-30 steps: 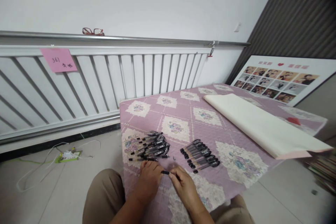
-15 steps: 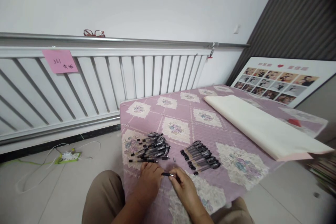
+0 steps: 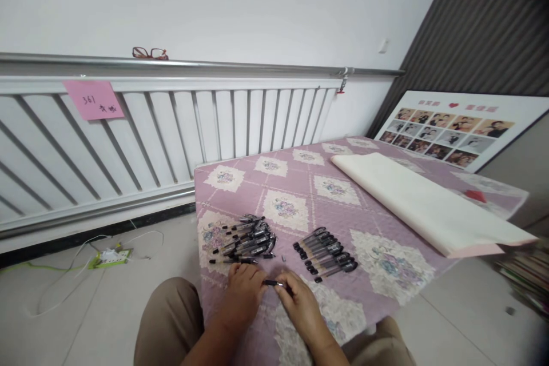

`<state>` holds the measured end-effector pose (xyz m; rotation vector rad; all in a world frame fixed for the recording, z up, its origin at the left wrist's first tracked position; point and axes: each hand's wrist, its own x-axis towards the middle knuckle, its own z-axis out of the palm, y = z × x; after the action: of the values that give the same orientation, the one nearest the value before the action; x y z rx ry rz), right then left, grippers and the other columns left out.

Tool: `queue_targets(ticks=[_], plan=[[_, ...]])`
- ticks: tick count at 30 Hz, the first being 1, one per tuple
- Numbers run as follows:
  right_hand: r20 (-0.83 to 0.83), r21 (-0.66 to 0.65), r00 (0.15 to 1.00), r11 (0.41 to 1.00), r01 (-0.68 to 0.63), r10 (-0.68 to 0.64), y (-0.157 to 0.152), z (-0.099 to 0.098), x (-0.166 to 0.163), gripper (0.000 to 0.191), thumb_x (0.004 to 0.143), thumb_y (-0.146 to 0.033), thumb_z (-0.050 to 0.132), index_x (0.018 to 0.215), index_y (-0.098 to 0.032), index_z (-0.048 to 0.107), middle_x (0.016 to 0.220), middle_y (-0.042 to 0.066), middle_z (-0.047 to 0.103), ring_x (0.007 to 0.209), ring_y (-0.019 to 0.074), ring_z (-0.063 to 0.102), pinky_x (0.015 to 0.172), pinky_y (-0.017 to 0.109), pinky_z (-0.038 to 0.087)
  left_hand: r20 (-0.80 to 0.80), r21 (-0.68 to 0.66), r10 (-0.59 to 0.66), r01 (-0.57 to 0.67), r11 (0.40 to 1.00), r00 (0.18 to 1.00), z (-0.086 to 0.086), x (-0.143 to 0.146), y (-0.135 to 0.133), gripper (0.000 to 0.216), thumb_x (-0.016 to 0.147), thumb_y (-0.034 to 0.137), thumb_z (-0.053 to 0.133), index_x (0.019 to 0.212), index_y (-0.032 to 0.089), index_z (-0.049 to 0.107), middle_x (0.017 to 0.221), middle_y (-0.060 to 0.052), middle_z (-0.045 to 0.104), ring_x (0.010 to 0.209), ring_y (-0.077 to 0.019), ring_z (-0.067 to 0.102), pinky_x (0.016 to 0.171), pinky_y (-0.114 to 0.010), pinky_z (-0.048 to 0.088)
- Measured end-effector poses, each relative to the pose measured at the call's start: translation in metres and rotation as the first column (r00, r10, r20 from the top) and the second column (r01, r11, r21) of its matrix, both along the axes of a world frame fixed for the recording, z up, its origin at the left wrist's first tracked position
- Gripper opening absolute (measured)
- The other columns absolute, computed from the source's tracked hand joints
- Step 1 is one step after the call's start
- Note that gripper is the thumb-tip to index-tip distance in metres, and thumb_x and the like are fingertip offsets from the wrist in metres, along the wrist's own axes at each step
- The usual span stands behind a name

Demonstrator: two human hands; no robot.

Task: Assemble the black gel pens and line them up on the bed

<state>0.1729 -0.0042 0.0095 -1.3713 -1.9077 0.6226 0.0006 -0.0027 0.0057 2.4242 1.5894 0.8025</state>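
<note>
Between my hands, low over the table's near edge, is a black pen (image 3: 271,283). My left hand (image 3: 245,289) is closed around its left end, and the fingers of my right hand (image 3: 299,298) pinch the right end. A loose pile of black pens (image 3: 249,240) lies just beyond my left hand. To the right, a neat row of capped pens (image 3: 326,251) lies side by side at a slant. A small grey piece (image 3: 283,259), too small to identify, rests on the cloth between pile and row.
A purple floral cloth (image 3: 291,174) covers the table. On its right lies a folded cream sheet (image 3: 412,197), with a photo board (image 3: 450,131) behind. A white radiator (image 3: 223,126) runs along the wall, glasses (image 3: 150,54) above it. A power strip (image 3: 112,258) sits on the floor.
The view has shifted slightly. Both hands keep the same hold on the pen, and the pile and row look unchanged.
</note>
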Motion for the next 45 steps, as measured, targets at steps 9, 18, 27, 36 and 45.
queue_targets(ticks=[9, 18, 27, 36, 45], plan=[[-0.103, -0.01, 0.993, 0.998, 0.058, -0.058, 0.001, -0.001, 0.001, 0.012, 0.082, -0.026, 0.051, 0.084, -0.022, 0.063, 0.08, 0.003, 0.066, 0.076, 0.0184, 0.061, 0.068, 0.027, 0.047, -0.022, 0.011, 0.001, -0.001, 1.0, 1.0, -0.004, 0.001, 0.001, 0.015, 0.091, 0.019, 0.05, 0.096, 0.026, 0.062, 0.093, 0.0, 0.064, 0.092, -0.0183, 0.053, 0.086, -0.036, 0.032], [-0.101, -0.028, 0.995, 0.999, 0.021, -0.024, 0.003, -0.007, 0.005, 0.012, 0.081, -0.027, 0.054, 0.074, -0.021, 0.062, 0.07, 0.001, 0.063, 0.067, 0.0165, 0.058, 0.064, 0.026, 0.045, 0.01, 0.044, -0.015, 0.015, 0.999, 1.0, -0.008, -0.001, 0.003, 0.01, 0.089, 0.019, 0.054, 0.087, 0.025, 0.062, 0.087, 0.001, 0.062, 0.088, -0.0178, 0.052, 0.084, -0.035, 0.031], [-0.063, -0.042, 0.998, 0.999, 0.004, -0.006, 0.003, -0.005, 0.006, 0.016, 0.083, -0.028, 0.053, 0.07, -0.021, 0.06, 0.069, 0.0, 0.062, 0.068, 0.0163, 0.058, 0.063, 0.026, 0.043, 0.027, -0.011, -0.044, 0.044, 0.999, 0.999, -0.01, -0.003, 0.003, 0.01, 0.088, 0.016, 0.053, 0.086, 0.023, 0.06, 0.088, 0.001, 0.061, 0.09, -0.0185, 0.05, 0.086, -0.036, 0.032], [-0.098, -0.07, 0.995, 0.998, 0.01, -0.016, 0.0, 0.001, 0.006, 0.02, 0.085, -0.034, 0.05, 0.08, -0.021, 0.064, 0.075, 0.002, 0.066, 0.074, 0.0178, 0.061, 0.067, 0.026, 0.047, 0.042, -0.006, -0.025, 0.025, 1.0, 0.999, -0.006, -0.001, -0.003, 0.01, 0.086, 0.016, 0.054, 0.088, 0.023, 0.06, 0.088, 0.0, 0.06, 0.088, -0.019, 0.052, 0.085, -0.036, 0.037], [-0.134, -0.062, 0.985, 0.993, 0.098, -0.106, 0.003, -0.008, 0.007, 0.022, 0.084, -0.036, 0.053, 0.095, -0.021, 0.065, 0.081, 0.003, 0.069, 0.076, 0.0181, 0.065, 0.07, 0.025, 0.05, 0.344, -0.076, 0.152, -0.134, 0.988, 0.926, -0.009, -0.029, -0.016, 0.014, 0.087, 0.02, 0.046, 0.092, 0.023, 0.059, 0.089, -0.003, 0.061, 0.086, -0.0202, 0.056, 0.076, -0.034, 0.045]])
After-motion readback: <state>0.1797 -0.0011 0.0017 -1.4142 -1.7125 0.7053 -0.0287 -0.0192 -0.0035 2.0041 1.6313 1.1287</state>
